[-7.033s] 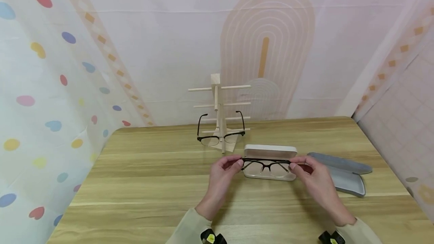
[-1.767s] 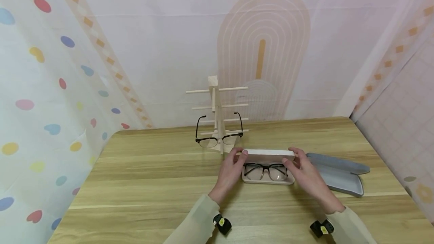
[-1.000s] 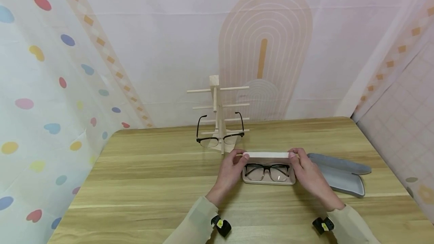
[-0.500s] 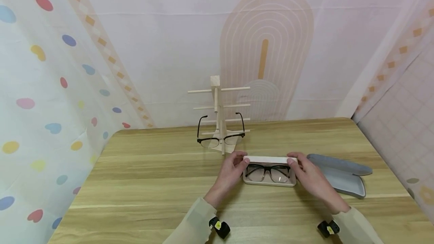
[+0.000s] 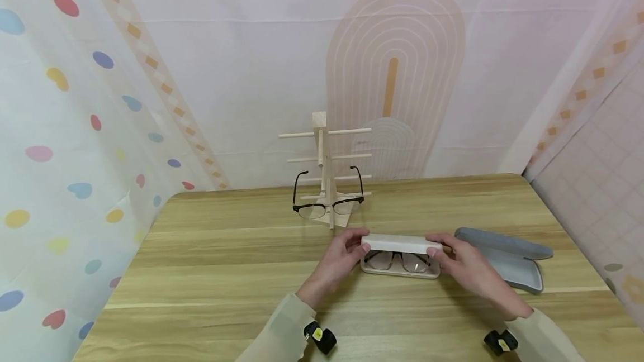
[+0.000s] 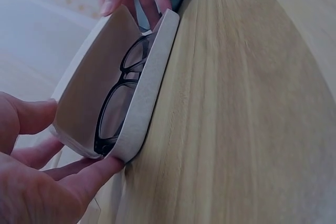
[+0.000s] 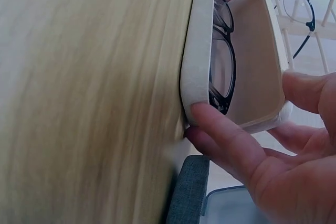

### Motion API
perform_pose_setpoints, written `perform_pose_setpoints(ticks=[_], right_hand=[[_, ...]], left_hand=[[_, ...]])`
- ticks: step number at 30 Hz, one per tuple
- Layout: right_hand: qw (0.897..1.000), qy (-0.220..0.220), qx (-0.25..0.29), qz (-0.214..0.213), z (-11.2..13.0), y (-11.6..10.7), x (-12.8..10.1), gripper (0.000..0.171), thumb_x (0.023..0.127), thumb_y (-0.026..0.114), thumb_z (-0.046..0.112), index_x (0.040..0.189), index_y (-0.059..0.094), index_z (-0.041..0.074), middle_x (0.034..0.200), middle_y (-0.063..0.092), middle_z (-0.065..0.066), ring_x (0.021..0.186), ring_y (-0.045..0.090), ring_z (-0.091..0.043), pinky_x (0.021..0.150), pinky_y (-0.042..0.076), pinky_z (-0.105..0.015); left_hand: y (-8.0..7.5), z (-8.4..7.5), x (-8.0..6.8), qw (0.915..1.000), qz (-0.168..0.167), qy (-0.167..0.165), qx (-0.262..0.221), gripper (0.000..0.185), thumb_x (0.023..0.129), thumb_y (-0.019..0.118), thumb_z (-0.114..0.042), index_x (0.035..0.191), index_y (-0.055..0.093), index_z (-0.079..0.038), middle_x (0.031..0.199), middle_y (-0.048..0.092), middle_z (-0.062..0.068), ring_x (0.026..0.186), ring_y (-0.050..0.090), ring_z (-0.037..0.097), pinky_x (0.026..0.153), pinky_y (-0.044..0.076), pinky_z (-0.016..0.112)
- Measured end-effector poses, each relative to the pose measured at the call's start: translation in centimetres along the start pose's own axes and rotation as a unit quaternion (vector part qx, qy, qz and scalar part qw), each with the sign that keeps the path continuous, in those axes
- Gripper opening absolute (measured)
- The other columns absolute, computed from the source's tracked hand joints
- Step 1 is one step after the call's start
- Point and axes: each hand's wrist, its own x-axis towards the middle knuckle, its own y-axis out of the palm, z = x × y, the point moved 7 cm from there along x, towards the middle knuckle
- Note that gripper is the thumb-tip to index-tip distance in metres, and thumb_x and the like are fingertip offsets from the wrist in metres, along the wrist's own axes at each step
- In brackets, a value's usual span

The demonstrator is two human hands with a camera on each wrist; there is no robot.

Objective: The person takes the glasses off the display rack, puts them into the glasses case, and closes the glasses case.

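Note:
A white glasses case (image 5: 401,243) lies on the table with its lid tilted partly down. Folded black-framed glasses (image 5: 397,261) rest inside, their upper rim now hidden by the lid in the head view. My left hand (image 5: 341,256) holds the case's left end, thumb on the lid's edge and other fingers around the end. At the opposite end my right hand (image 5: 465,264) grips likewise, its thumb on the lid. In the right wrist view a finger (image 7: 226,129) touches the base's corner, and in the left wrist view a finger (image 6: 97,174) touches the other corner.
A grey glasses case (image 5: 513,258) lies open just right of my right hand. Behind stands a wooden display rack (image 5: 324,155) with several pegs, bearing half-rim glasses (image 5: 309,210) on its lower part. A patterned curtain (image 5: 241,71) hangs behind the wooden table (image 5: 226,272).
Seven seconds ago both hands held the glasses above the case; now the glasses lie inside. Since then both hands have moved to the lid and tilted it forward and down over them.

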Motion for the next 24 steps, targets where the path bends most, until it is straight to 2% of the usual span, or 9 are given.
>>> perform_pose_setpoints(ticks=[7,13,24], right_hand=[[1.000,-0.013,-0.006,-0.004,-0.13,-0.23,-0.15,0.037,0.102,0.068,0.018,0.132,0.065,-0.003,0.097,0.063,-0.002,0.075,0.050,-0.007,0.060,0.044,-0.023],[1.000,0.014,0.004,0.019,-0.67,-0.07,-0.18,0.041,0.101,0.070,0.022,0.135,0.065,0.000,0.092,0.061,-0.002,0.072,0.050,-0.008,0.058,0.042,-0.023],[1.000,0.014,0.004,0.024,-0.87,-0.04,-0.22,0.042,0.098,0.074,0.024,0.131,0.067,0.000,0.113,0.069,-0.008,0.092,0.063,-0.014,0.071,0.051,-0.022]], left_hand=[[0.20,0.14,-0.05,0.9998,0.018,-0.004,-0.004,0.041,0.101,0.059,0.004,0.140,0.053,0.012,0.139,0.056,0.027,0.129,0.056,0.036,0.105,0.051,0.035],[0.18,0.15,-0.25,0.9996,0.028,-0.002,0.003,0.044,0.099,0.060,0.005,0.142,0.050,0.014,0.141,0.055,0.029,0.131,0.055,0.039,0.105,0.051,0.034],[0.25,0.43,-0.61,0.9976,0.025,0.005,0.065,0.046,0.099,0.062,0.001,0.144,0.053,0.007,0.148,0.052,0.025,0.138,0.050,0.036,0.115,0.041,0.047]])
